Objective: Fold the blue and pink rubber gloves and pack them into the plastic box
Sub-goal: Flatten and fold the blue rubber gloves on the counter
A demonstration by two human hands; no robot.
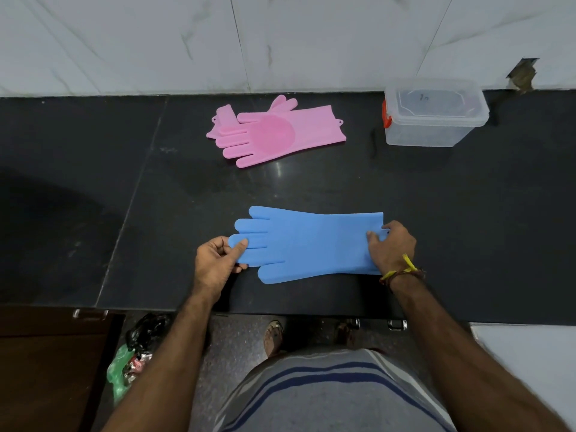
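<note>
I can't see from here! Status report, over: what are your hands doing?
Left hand pinching blue glove fingertips, right hand holding its cuff. Pink gloves waiting, unfolded. Plastic box lid on. Path clear.

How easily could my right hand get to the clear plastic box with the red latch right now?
Probably yes. The clear plastic box with the red latch stands ahead of the right hand across bare black countertop, but that hand would first have to release the blue rubber glove.
</note>
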